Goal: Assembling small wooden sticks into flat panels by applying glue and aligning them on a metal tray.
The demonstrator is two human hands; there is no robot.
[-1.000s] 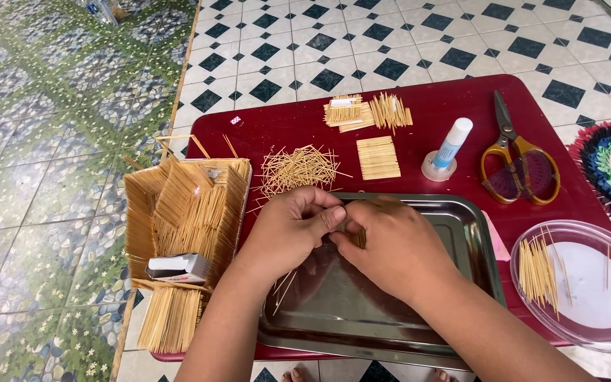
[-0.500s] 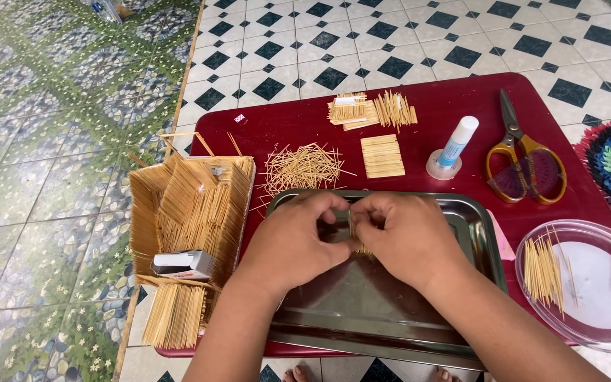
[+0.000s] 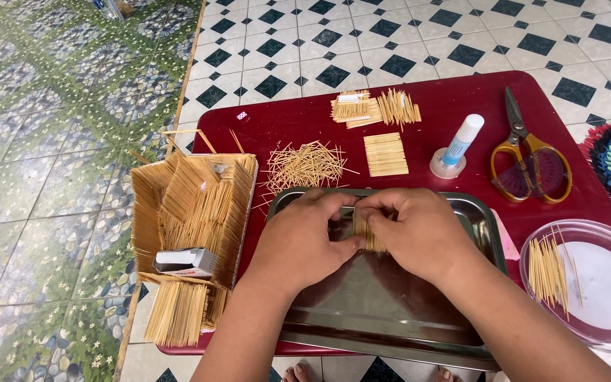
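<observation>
I see my left hand (image 3: pixel 302 244) and right hand (image 3: pixel 419 233) pinching a small flat bundle of pale wooden toothpicks (image 3: pixel 368 233) between fingertips — held over the rectangular steel tray (image 3: pixel 390 318) at the near edge of the dark red counter (image 3: pixel 284 124), loose toothpick pile (image 3: pixel 304 166) beyond.

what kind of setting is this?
Probably a home craft spot on the floor: a low red table on patterned floor tiles, with scissors, a glue stick and toothpick-like sticks.
</observation>
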